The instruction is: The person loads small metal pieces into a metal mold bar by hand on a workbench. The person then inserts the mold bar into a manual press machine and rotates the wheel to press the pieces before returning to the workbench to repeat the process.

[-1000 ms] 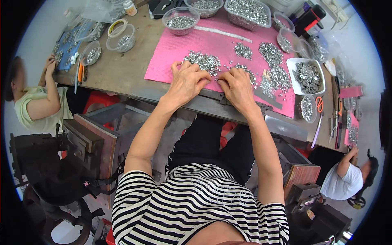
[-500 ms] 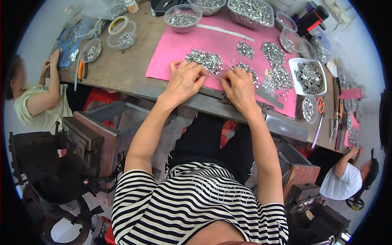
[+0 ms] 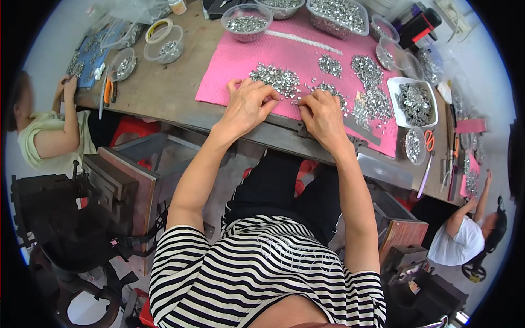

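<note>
Left hand (image 3: pixel 246 107) and right hand (image 3: pixel 325 116) near silvery pieces (image 3: pixel 276 80) on a pink textured mat (image 3: pixel 295 57), fingers (image 3: pixel 266 94) curled; whether gripping, I can't tell

I can read no words or numbers from here. Pale outlined lettering (image 3: pixel 298 258) crosses the chest of a striped shirt (image 3: pixel 262 273), too distorted for me to make out. A small bottle (image 3: pixel 178 6) at the top edge bears print too tiny to read.

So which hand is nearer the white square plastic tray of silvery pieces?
Right. The right hand is left of the tray; the left hand is farther left, beyond the right hand.
</note>
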Tool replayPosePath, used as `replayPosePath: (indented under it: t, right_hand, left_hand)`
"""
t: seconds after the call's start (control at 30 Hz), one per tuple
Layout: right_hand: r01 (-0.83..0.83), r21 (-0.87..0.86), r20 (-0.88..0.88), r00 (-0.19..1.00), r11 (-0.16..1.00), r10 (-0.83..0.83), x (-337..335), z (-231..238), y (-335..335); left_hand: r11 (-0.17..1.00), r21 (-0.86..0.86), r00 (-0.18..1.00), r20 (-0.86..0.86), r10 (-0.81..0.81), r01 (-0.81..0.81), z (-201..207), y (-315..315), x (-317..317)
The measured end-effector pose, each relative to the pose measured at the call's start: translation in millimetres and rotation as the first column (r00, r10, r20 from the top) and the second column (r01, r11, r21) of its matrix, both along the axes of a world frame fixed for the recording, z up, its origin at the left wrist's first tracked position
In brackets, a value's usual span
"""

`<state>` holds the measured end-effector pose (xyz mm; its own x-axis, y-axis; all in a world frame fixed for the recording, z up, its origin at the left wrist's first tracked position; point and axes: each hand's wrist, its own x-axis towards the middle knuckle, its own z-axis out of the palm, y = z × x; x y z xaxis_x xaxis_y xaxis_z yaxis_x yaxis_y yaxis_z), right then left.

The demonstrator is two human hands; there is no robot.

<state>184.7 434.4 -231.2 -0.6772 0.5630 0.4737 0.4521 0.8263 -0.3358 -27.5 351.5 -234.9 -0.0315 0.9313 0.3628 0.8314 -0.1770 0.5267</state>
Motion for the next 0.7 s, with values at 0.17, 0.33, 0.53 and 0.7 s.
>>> replayPosePath:
  t: [0.17,0.33,0.53,0.7]
  right_hand:
    - [0.026,-0.012,0.009,1.000,1.000,-0.026,-2,-3,2]
    - [0.036,-0.072,-0.041,0.998,0.997,-0.039,17,11,4]
    - [0.083,-0.282,-0.154,0.979,0.956,-0.130,86,14,-9]
    - [0.084,-0.248,-0.186,0.974,0.965,-0.132,98,5,-29]
  left_hand:
    - [0.999,0.037,1.000,-0.029,0.002,-0.001,-1,4,5]
    - [1.000,0.007,0.998,-0.056,0.030,-0.030,0,4,8]
    - [0.979,0.198,0.996,0.063,-0.068,0.054,3,-1,53]
    - [0.943,0.274,0.976,0.049,-0.210,0.190,-8,2,104]
